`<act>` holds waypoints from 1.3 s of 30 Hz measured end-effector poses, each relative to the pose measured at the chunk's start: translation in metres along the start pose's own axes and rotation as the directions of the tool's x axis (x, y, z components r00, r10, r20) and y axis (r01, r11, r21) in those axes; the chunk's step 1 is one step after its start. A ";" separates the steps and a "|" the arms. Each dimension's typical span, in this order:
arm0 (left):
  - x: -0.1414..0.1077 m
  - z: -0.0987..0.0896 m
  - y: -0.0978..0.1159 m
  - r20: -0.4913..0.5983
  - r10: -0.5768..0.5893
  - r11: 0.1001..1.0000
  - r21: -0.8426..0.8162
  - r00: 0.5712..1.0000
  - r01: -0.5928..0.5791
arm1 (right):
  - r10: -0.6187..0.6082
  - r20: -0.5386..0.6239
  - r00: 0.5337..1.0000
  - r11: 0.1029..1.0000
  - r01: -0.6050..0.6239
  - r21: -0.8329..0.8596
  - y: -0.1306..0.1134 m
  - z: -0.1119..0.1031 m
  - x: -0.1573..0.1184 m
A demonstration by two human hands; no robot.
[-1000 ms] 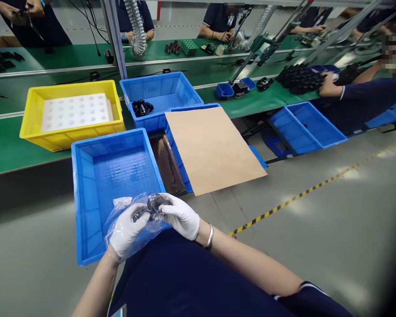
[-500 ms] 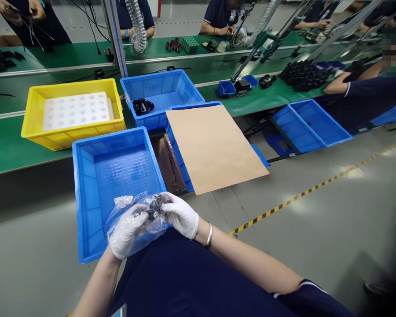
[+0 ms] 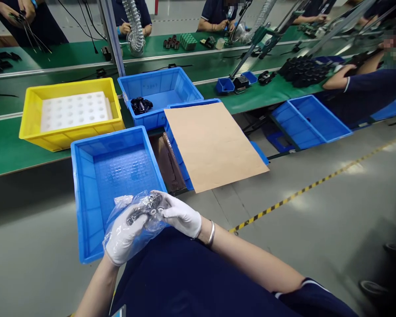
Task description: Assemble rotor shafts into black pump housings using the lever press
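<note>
Both my hands wear white gloves and meet over the near edge of a blue bin point(image 3: 77, 211). A clear plastic bag point(image 3: 140, 235) is spread around my left hand point(image 3: 123, 233), with a dark part point(image 3: 148, 207) showing through the film. My left fingers grip that dark part from the left. My right hand point(image 3: 180, 213) pinches its right end and the bag there. The part's exact kind is hard to make out through the shiny plastic. A small crumpled white piece point(image 3: 123, 201) lies in the bin beside the bag.
A yellow bin point(image 3: 69, 141) with a white foam tray point(image 3: 75, 110) stands on the green bench. Behind, another blue bin point(image 3: 165, 88) holds black parts point(image 3: 141, 105). Brown cardboard point(image 3: 218, 145) covers a bin to the right. Co-workers sit along the bench.
The dark part has turned within the bag, and more of its length now shows between my hands. My left hand has shifted slightly down and left.
</note>
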State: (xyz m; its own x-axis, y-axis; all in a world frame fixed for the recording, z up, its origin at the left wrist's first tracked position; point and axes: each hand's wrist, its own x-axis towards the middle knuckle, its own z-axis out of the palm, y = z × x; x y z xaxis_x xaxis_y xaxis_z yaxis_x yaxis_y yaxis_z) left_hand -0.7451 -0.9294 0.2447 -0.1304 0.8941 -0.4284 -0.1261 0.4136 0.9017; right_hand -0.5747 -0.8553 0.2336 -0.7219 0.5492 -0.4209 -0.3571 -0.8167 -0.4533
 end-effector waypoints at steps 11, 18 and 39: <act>0.001 0.006 0.002 -0.077 -0.012 0.993 0.118 0.997 0.022 | -0.089 -0.134 0.987 0.961 0.050 -0.271 0.015 -0.005 0.011; -0.002 -0.004 -0.014 0.035 -0.151 0.947 -0.282 0.988 0.155 | 0.014 0.030 0.999 0.997 -0.012 -0.074 0.009 -0.001 0.007; -0.022 -0.053 0.011 -0.136 -0.250 0.941 -0.267 0.959 0.208 | -0.151 -0.163 0.975 0.987 0.139 -0.082 0.000 -0.020 0.014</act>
State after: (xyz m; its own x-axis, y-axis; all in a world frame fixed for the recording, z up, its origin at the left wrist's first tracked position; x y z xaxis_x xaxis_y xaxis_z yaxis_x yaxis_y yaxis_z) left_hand -0.7960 -0.9540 0.2606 -0.2268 0.7304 -0.6443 -0.4084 0.5293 0.7437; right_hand -0.5732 -0.8441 0.2121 -0.5530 0.6878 -0.4703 -0.4044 -0.7151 -0.5702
